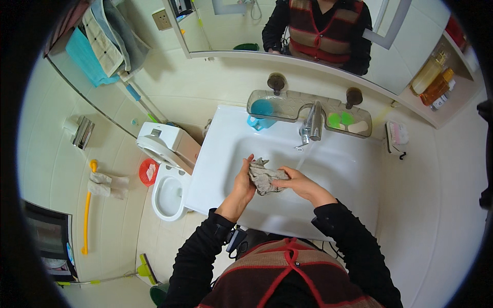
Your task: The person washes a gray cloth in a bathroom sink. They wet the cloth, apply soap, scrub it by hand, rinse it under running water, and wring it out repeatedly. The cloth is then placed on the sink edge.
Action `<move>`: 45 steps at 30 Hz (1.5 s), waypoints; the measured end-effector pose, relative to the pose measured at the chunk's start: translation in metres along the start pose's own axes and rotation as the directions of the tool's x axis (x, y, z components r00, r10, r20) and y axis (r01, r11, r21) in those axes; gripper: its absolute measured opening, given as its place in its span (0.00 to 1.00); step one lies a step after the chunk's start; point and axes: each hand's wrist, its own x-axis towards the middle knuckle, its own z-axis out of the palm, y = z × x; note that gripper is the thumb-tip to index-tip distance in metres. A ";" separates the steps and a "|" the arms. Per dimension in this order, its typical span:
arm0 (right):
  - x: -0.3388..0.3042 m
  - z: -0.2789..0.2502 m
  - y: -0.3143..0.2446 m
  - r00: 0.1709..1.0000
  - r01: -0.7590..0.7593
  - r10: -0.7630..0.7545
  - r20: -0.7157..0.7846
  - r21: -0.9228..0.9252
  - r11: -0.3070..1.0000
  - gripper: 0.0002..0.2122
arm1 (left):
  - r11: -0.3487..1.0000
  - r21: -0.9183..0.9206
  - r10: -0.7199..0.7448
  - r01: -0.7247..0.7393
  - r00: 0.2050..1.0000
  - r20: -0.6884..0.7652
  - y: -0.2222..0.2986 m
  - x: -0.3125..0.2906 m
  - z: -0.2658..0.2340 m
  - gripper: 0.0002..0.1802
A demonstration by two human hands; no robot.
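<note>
A crumpled grey-beige cloth is held between my two hands above the basin of the white sink. My left hand grips its left side, fingers pointing up along the edge. On the other side, my right hand has its thumb on top of the cloth, with the other fingers partly hidden. The chrome faucet stands behind the basin, to the right of the cloth. What looks like a thin stream of water falls from it, beside my right hand.
Behind the sink a clear shelf holds green and white pieces; a blue cup stands at its left end. A mirror hangs above. A toilet and a red bin are at left. Bottles occupy the right shelf.
</note>
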 end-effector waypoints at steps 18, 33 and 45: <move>-0.004 0.025 -0.041 0.975 0.089 0.038 -0.220 0.542 0.835 0.14 | 0.911 0.409 -0.182 0.057 0.944 0.274 0.049 -0.037 0.007 0.32; -0.011 0.026 -0.099 0.967 0.250 -0.238 -0.086 0.190 0.949 0.17 | 0.944 0.120 -0.325 0.307 0.928 0.181 0.081 -0.025 -0.035 0.20; 0.036 0.027 -0.076 0.888 0.343 -0.405 -0.219 -0.271 0.899 0.18 | 0.946 -0.225 -0.136 0.233 0.915 0.379 0.035 -0.022 -0.038 0.25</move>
